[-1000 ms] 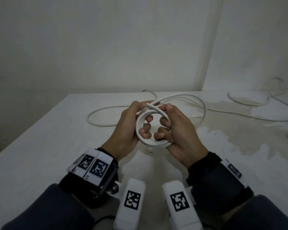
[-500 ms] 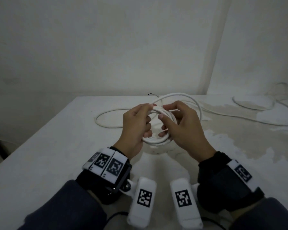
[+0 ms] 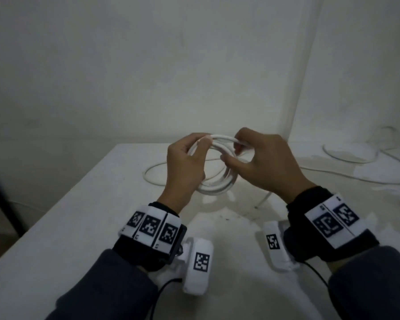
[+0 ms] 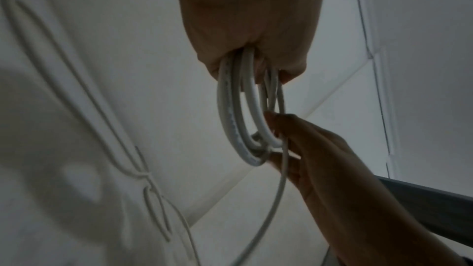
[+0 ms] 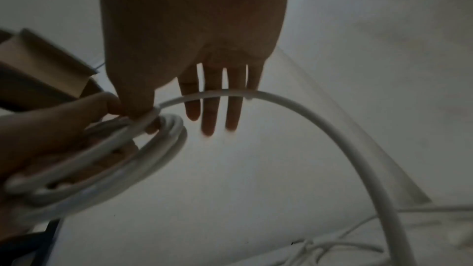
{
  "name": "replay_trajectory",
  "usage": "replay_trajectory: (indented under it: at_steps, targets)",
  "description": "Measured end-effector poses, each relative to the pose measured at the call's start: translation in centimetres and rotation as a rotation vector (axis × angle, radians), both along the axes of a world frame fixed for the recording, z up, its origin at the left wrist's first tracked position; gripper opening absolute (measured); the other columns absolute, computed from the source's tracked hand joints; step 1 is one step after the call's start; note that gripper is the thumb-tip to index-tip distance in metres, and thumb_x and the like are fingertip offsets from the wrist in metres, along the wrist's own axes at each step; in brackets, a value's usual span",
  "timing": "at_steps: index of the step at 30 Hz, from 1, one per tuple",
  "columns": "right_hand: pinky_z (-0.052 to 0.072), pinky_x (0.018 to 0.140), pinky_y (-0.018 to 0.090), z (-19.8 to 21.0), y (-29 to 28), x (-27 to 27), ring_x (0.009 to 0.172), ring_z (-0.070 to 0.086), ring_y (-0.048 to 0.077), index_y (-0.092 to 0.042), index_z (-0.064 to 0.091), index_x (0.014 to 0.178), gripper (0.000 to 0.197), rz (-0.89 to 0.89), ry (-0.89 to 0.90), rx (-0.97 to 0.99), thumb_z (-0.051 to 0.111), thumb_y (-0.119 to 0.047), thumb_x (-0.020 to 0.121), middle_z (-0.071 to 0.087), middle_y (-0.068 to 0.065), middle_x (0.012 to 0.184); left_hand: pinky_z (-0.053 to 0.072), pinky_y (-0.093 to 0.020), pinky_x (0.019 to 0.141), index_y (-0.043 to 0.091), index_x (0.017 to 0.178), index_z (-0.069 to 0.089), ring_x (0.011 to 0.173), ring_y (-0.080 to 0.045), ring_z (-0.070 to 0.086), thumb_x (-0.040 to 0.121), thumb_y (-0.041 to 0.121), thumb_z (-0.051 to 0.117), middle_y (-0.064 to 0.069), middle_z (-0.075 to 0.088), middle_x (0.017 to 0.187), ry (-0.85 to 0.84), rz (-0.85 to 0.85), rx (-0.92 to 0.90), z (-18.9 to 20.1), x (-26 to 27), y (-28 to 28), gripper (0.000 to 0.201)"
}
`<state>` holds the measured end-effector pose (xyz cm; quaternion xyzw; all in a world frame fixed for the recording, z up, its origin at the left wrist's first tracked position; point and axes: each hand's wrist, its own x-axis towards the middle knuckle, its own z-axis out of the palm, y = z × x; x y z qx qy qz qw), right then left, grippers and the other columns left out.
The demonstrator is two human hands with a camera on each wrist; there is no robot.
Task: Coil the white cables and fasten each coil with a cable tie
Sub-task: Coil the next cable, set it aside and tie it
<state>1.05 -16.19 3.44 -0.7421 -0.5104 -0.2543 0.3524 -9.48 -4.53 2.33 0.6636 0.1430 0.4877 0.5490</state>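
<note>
A white cable coil (image 3: 217, 189) of several loops hangs in the air over the white table (image 3: 79, 227). My left hand (image 3: 200, 146) grips the coil's left side, fingers curled round the bundled loops (image 4: 235, 128). My right hand (image 3: 234, 150) pinches the running strand (image 5: 307, 112) between thumb and forefinger at the coil's top. Its other fingers (image 5: 212, 108) stretch out straight behind the strand. The uncoiled length (image 3: 153, 174) trails from the coil down onto the table behind my hands. No cable tie is in view.
A second white cable (image 3: 349, 155) lies looped at the table's far right, running along the back edge. Walls close the table in behind and to the right. The table's left edge (image 3: 56, 211) drops off to a dark floor.
Both hands have lifted the coil higher and farther from me. The wide loose loop behind them has been drawn in onto the coil, and my right hand has shifted to its top.
</note>
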Motion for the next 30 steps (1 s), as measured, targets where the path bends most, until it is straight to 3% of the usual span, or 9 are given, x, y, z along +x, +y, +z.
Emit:
replay_trajectory:
  at_steps: [2, 5, 8, 11, 14, 20, 24, 26, 30]
  targets:
    - [0.052, 0.063, 0.032, 0.6, 0.3, -0.5, 0.063, 0.065, 0.011, -0.016, 0.06, 0.08, 0.023, 0.093, 0.106, 0.048, 0.067, -0.038, 0.082, 0.067, -0.005, 0.071, 0.033, -0.021, 0.039, 0.01, 0.088, 0.071, 0.038, -0.008, 0.036, 0.093, 0.012, 0.057, 0.013, 0.05, 0.046, -0.059, -0.01, -0.024, 0.7, -0.1, 0.0, 0.015]
    - [0.05, 0.065, 0.027, 0.1, 1.2, -1.2, 0.07, 0.062, 0.006, -0.015, 0.066, 0.094, 0.017, 0.139, 0.242, 0.108, 0.061, -0.031, 0.092, 0.067, -0.004, 0.075, 0.031, -0.021, 0.038, 0.008, 0.091, 0.072, 0.038, -0.008, 0.034, 0.092, 0.012, 0.058, 0.012, 0.049, 0.047, -0.134, -0.009, -0.075, 1.6, 0.3, -0.2, 0.015]
    - [0.053, 0.081, 0.028, -1.3, 1.7, -1.8, 0.087, 0.067, 0.003, -0.022, 0.048, 0.138, 0.043, 0.211, 0.492, 0.106, 0.046, -0.04, 0.099, 0.071, -0.006, 0.094, 0.027, -0.019, 0.037, 0.009, 0.091, 0.072, 0.036, -0.007, 0.03, 0.093, 0.013, 0.057, 0.012, 0.046, 0.044, -0.156, -0.034, -0.129, 1.7, 0.6, -0.4, 0.016]
    - [0.051, 0.094, 0.033, -2.1, 1.5, -2.5, 0.103, 0.065, 0.009, -0.022, 0.03, 0.15, 0.051, 0.348, 0.699, 0.135, 0.04, -0.035, 0.101, 0.069, 0.0, 0.109, 0.026, -0.016, 0.036, 0.009, 0.091, 0.071, 0.034, -0.006, 0.029, 0.094, 0.012, 0.055, 0.012, 0.042, 0.042, -0.149, -0.074, -0.171, 1.2, 0.5, -0.4, 0.017]
    - [0.053, 0.093, 0.032, -2.3, 1.1, -2.8, 0.108, 0.066, 0.013, -0.021, 0.039, 0.145, 0.043, 0.575, 0.992, 0.263, 0.037, -0.026, 0.103, 0.064, 0.0, 0.123, 0.024, -0.015, 0.036, 0.007, 0.094, 0.069, 0.034, -0.006, 0.025, 0.095, 0.013, 0.053, 0.009, 0.034, 0.042, -0.132, -0.105, -0.24, 0.3, 0.5, -0.2, 0.017]
    - [0.055, 0.08, 0.03, -3.8, 0.4, -1.0, 0.098, 0.069, 0.014, -0.008, 0.068, 0.115, 0.024, 0.439, 0.865, 0.435, 0.052, -0.011, 0.098, 0.073, 0.001, 0.106, 0.024, -0.015, 0.038, 0.011, 0.094, 0.069, 0.036, -0.007, 0.023, 0.096, 0.017, 0.053, 0.009, 0.03, 0.044, -0.013, -0.149, -0.19, -1.2, 0.8, -0.2, 0.017]
    - [0.056, 0.074, 0.028, -4.0, 0.2, 0.2, 0.088, 0.072, 0.017, -0.011, 0.07, 0.097, 0.019, 0.345, 0.849, 0.529, 0.05, -0.007, 0.098, 0.074, 0.004, 0.088, 0.026, -0.017, 0.039, 0.012, 0.069, 0.063, 0.033, -0.007, 0.027, 0.094, 0.021, 0.059, 0.01, 0.033, 0.042, 0.066, -0.147, -0.134, -2.1, 1.3, -0.3, 0.027]
    - [0.057, 0.074, 0.029, -3.9, 0.0, 0.5, 0.088, 0.072, 0.018, -0.015, 0.069, 0.093, 0.02, 0.339, 0.871, 0.539, 0.051, -0.008, 0.098, 0.074, 0.005, 0.087, 0.026, -0.017, 0.04, 0.012, 0.066, 0.062, 0.033, -0.007, 0.028, 0.093, 0.022, 0.061, 0.011, 0.034, 0.041, 0.071, -0.138, -0.13, -2.2, 1.4, -0.2, 0.029]
    - [0.057, 0.076, 0.034, -4.8, 0.2, -0.3, 0.086, 0.07, 0.024, -0.004, 0.069, 0.094, 0.016, 0.421, 1.026, 0.484, 0.054, -0.007, 0.096, 0.073, 0.014, 0.091, 0.023, -0.017, 0.038, 0.022, 0.048, 0.05, 0.035, -0.007, 0.023, 0.094, 0.019, 0.059, 0.009, 0.03, 0.042, 0.007, -0.124, -0.28, -2.4, 1.5, -0.2, 0.046]
